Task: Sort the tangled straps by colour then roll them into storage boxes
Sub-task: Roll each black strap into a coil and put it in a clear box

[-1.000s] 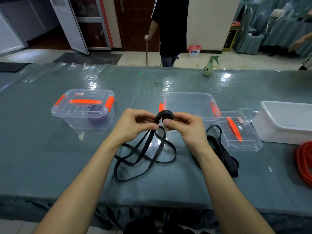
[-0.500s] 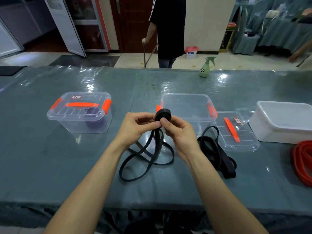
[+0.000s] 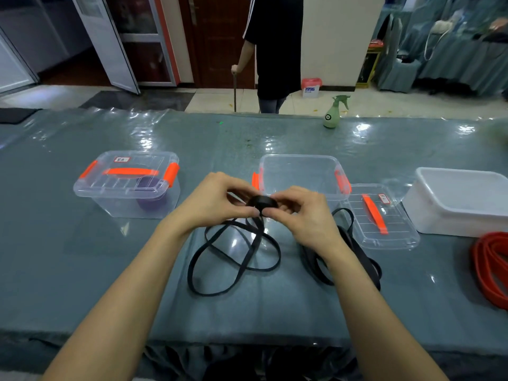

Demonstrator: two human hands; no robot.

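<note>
Above table (image 3: 82, 270), left hand (image 3: 211, 200) and right hand (image 3: 302, 215) apparently pinch strap (image 3: 259, 201).

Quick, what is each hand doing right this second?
Left hand: fingers curled, pinching the black strap roll.
Right hand: fingers curled, pinching the same roll.

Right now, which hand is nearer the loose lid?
Right. The right hand sits just left of the loose lid; the left hand is farther left, past the strap roll both pinch.
</note>
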